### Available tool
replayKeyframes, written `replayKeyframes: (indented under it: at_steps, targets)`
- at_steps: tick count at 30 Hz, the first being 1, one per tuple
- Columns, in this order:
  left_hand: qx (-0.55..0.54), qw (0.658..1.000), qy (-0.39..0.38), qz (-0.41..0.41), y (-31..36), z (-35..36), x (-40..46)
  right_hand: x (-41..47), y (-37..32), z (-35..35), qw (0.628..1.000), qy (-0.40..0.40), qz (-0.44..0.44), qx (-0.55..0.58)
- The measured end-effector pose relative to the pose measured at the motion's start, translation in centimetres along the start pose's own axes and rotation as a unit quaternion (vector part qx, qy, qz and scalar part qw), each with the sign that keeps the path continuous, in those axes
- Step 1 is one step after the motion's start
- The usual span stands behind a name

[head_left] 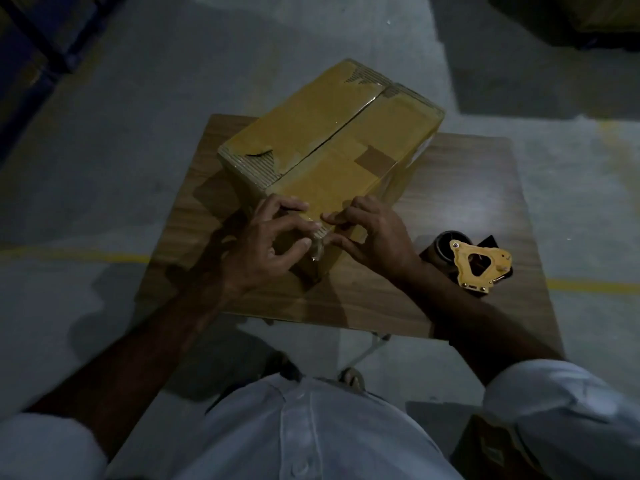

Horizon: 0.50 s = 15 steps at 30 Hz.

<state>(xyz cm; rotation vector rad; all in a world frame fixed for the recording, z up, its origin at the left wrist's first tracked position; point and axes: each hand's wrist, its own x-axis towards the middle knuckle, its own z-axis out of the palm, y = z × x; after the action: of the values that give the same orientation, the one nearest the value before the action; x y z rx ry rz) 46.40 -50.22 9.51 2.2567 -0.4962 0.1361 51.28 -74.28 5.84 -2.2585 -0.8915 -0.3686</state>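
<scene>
Hands [263, 247] [375, 237] half-curled around box [332, 140] corner

A cardboard box [332, 147] stood on a small table [363, 306], turned so that one corner pointed at the person. Both hands met on that near corner, the left hand [266, 251] to one side and the right hand [374, 237] to the other, fingers over the top edge and thumbs on the side face. A strip of tape [317, 249] lay on the corner between the two thumbs. The rest of the box stretched away beyond the hands. A tape dispenser [474, 265] sat on the table right of the right hand, apart from the box. A foot [351, 377] showed on the floor below the table's near edge, behind the hands.
</scene>
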Motion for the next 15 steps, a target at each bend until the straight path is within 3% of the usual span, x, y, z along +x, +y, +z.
replayKeyframes:
  at_steps: [4, 8, 15]
  targets:
    - [0.013, 1.000, 0.005, -0.007, -0.2, 0.5, 0.0, -0.2, -0.5, -0.5, 0.999, -0.031, 0.009, -0.015]
    - [0.077, 0.997, 0.019, 0.014, -0.9, 1.3, 0.5, 0.5, -0.2, -1.8, 0.996, -0.075, 0.004, 0.050]
    - [0.161, 0.980, 0.050, 0.110, -2.9, 2.4, 0.9, -0.3, 0.4, 0.3, 0.998, -0.004, 0.004, 0.059]
